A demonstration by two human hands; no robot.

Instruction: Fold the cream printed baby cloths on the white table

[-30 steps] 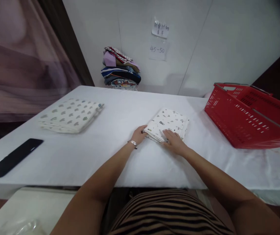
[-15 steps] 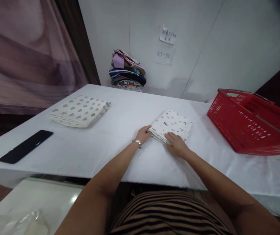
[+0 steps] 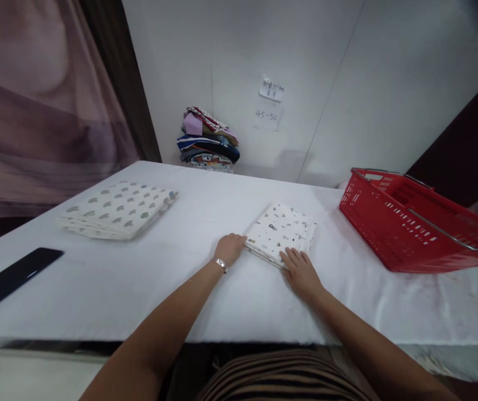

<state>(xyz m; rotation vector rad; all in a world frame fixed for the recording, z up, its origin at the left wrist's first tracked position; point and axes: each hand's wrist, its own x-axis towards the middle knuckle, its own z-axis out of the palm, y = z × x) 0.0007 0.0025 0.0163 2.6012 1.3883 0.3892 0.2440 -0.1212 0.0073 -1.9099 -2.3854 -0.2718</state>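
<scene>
A white cloth with small printed motifs (image 3: 279, 225) lies on the white-covered table in front of me, folded into a flat, layered square. My left hand (image 3: 230, 249), with a silver bracelet at its wrist, is closed on the cloth's left corner. At the near right edge, my right hand (image 3: 301, 272) rests with its fingers stretched out over the top of the fold. A second folded cloth (image 3: 116, 209), white with grey hearts, lies apart to the left; neither hand touches it.
A red plastic basket (image 3: 410, 225) stands on the right of the table (image 3: 180, 301). At the left lies a flat black object (image 3: 15, 281). Behind the table, a stack of folded fabrics (image 3: 208, 139) stands by the wall, which bears two paper notes (image 3: 266, 116).
The view has tilted upward, so the table and everything on it sit lower in the picture. Both hands keep nearly the same places on the folded cloth.
</scene>
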